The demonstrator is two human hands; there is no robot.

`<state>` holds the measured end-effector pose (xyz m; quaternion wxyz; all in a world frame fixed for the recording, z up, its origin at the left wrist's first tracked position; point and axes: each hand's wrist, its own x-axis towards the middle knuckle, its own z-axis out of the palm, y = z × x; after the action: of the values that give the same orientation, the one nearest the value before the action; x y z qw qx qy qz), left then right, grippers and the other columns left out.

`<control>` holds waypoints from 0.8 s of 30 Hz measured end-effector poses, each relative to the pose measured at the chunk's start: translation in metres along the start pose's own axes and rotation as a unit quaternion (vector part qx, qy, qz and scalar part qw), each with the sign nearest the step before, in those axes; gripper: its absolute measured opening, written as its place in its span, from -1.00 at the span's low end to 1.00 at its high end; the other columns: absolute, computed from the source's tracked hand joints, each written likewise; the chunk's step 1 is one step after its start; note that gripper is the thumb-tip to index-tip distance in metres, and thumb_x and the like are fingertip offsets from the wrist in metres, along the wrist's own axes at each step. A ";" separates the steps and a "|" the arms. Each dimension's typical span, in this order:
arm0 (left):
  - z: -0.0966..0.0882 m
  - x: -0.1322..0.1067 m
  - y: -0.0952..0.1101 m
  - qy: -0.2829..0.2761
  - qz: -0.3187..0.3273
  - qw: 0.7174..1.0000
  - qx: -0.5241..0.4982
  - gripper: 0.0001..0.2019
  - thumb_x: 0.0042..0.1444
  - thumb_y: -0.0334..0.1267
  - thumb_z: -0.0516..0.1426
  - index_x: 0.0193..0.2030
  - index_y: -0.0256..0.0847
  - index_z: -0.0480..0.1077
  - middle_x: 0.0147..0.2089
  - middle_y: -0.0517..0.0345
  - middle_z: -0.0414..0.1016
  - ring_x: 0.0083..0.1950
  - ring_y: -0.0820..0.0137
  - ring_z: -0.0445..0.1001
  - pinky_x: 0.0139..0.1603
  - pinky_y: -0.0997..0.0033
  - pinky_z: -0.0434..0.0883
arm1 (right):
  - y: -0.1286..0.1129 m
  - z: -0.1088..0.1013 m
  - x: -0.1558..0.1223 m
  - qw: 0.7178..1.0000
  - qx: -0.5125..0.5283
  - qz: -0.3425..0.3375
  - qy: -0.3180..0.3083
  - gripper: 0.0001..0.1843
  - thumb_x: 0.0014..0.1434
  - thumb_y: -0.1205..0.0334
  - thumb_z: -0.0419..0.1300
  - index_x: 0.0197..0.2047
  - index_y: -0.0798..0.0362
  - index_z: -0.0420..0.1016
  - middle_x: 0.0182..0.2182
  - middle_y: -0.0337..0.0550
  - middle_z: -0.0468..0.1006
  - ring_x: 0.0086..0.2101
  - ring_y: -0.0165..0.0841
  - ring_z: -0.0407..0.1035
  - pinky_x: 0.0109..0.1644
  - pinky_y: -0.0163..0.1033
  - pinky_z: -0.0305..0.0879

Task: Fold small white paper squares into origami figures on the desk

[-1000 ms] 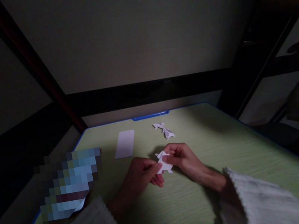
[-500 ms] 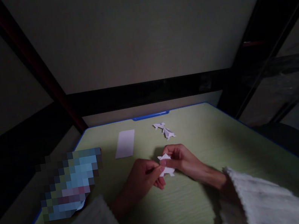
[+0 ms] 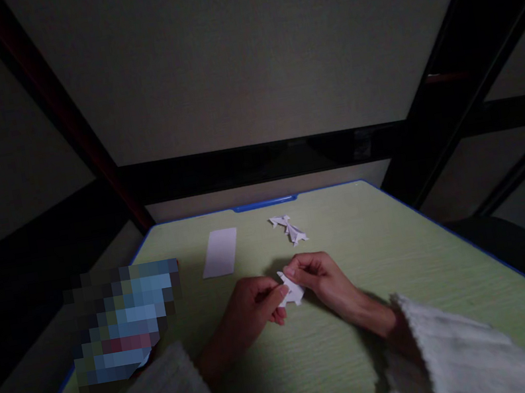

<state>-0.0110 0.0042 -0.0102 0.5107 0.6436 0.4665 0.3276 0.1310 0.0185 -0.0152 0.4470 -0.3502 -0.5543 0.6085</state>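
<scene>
A small white folded paper figure (image 3: 291, 289) is held between both hands, low over a light green mat (image 3: 407, 279). My left hand (image 3: 251, 309) pinches its left side with thumb and fingers closed. My right hand (image 3: 321, 277) pinches its upper right side, fingers curled over it. Both wrists come out of white ribbed sleeves at the bottom of the view.
A finished white folded paper figure (image 3: 289, 228) lies farther back on the mat. A plain white paper rectangle (image 3: 220, 252) lies to its left. A blurred-out patch (image 3: 125, 323) covers something at the mat's left edge. Dark frame bars and a pale wall stand behind the mat.
The paper figure has turned a little and sunk closer to the mat between my fingers. A dark shape at the far right, seen a second ago, is gone.
</scene>
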 end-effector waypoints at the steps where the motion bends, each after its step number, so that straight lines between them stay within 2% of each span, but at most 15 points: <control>1: 0.001 0.000 0.000 0.006 0.001 1.000 0.001 -0.73 -0.07 -0.21 0.01 -0.68 -0.29 0.28 -0.73 0.24 0.30 -0.70 0.57 0.25 -0.67 0.61 0.20 | 0.000 0.000 0.000 1.000 0.003 -0.006 -0.006 -0.72 -0.11 0.10 0.17 -0.63 0.16 0.32 -0.71 -0.33 0.29 -0.66 -0.55 0.12 -0.56 -0.38 0.00; 5: 0.002 0.000 0.000 0.045 0.007 0.999 0.018 -0.73 -0.06 -0.22 0.01 -0.70 -0.28 0.25 -0.76 0.30 0.24 -0.72 0.58 0.21 -0.68 0.61 0.17 | -0.002 0.003 -0.001 1.000 -0.008 -0.012 0.000 -0.74 -0.11 0.14 0.18 -0.63 0.15 0.32 -0.68 -0.32 0.28 -0.64 -0.54 0.14 -0.55 -0.38 0.02; 8: 0.001 -0.001 0.000 0.109 0.021 0.994 0.015 -0.74 -0.07 -0.24 0.02 -0.71 -0.26 0.22 -0.78 0.33 0.20 -0.72 0.59 0.20 -0.67 0.62 0.17 | -0.003 0.007 -0.001 1.000 0.013 -0.003 0.009 -0.79 -0.21 0.21 0.26 -0.52 0.13 0.33 -0.65 -0.34 0.31 -0.62 -0.55 0.17 -0.53 -0.40 0.08; 10: 0.000 0.000 -0.001 0.142 0.027 0.989 -0.008 -0.75 -0.08 -0.24 0.03 -0.71 -0.26 0.22 -0.78 0.34 0.21 -0.72 0.60 0.20 -0.67 0.62 0.17 | -0.003 0.010 0.000 0.999 0.040 -0.006 0.020 -0.65 -0.34 0.31 0.33 -0.43 0.10 0.30 -0.62 -0.37 0.34 -0.59 -0.54 0.21 -0.50 -0.40 0.12; 12: 0.000 0.001 -0.001 0.147 0.033 0.988 -0.035 -0.76 -0.08 -0.24 0.03 -0.69 -0.27 0.25 -0.76 0.32 0.24 -0.71 0.59 0.21 -0.66 0.62 0.20 | -0.003 0.012 0.000 0.997 0.065 -0.014 0.040 -0.56 -0.42 0.38 0.35 -0.40 0.08 0.26 -0.64 -0.40 0.33 -0.59 -0.54 0.22 -0.50 -0.42 0.13; 16: 0.001 0.004 -0.001 0.119 0.024 0.990 -0.068 -0.79 -0.11 -0.23 0.06 -0.63 -0.30 0.32 -0.68 0.23 0.35 -0.64 0.55 0.28 -0.66 0.61 0.25 | -0.001 0.009 0.001 0.992 0.089 -0.025 0.088 -0.64 -0.36 0.38 0.32 -0.45 0.10 0.27 -0.68 -0.43 0.29 -0.64 -0.58 0.17 -0.56 -0.45 0.08; 19: 0.000 0.007 -0.002 0.134 0.009 0.986 -0.102 -0.83 -0.18 -0.22 0.13 -0.52 -0.31 0.36 -0.57 0.18 0.42 -0.56 0.50 0.34 -0.63 0.59 0.31 | 0.000 0.006 0.001 0.993 0.081 -0.009 0.084 -0.73 -0.34 0.36 0.32 -0.53 0.13 0.31 -0.66 -0.36 0.34 -0.65 -0.59 0.17 -0.57 -0.45 0.07; 21: -0.001 0.008 -0.003 0.146 0.002 0.982 -0.123 -0.79 -0.22 -0.22 0.15 -0.44 -0.31 0.37 -0.52 0.16 0.44 -0.52 0.48 0.37 -0.60 0.57 0.34 | 0.000 0.005 0.001 0.995 0.066 0.005 0.074 -0.76 -0.35 0.35 0.32 -0.56 0.15 0.32 -0.69 -0.36 0.34 -0.67 -0.60 0.14 -0.60 -0.45 0.03; 24: -0.002 0.008 -0.003 0.145 -0.002 0.983 -0.113 -0.84 -0.23 -0.23 0.16 -0.54 -0.32 0.38 -0.59 0.18 0.42 -0.56 0.49 0.36 -0.58 0.57 0.32 | -0.001 0.006 0.000 0.997 0.036 0.008 0.073 -0.80 -0.32 0.32 0.30 -0.58 0.15 0.34 -0.73 -0.39 0.29 -0.69 -0.60 0.09 -0.63 -0.45 -0.03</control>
<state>-0.0115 0.0123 -0.0131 0.5076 0.5264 0.4970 0.4671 0.1257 0.0162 -0.0138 0.4940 -0.3818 -0.4952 0.6041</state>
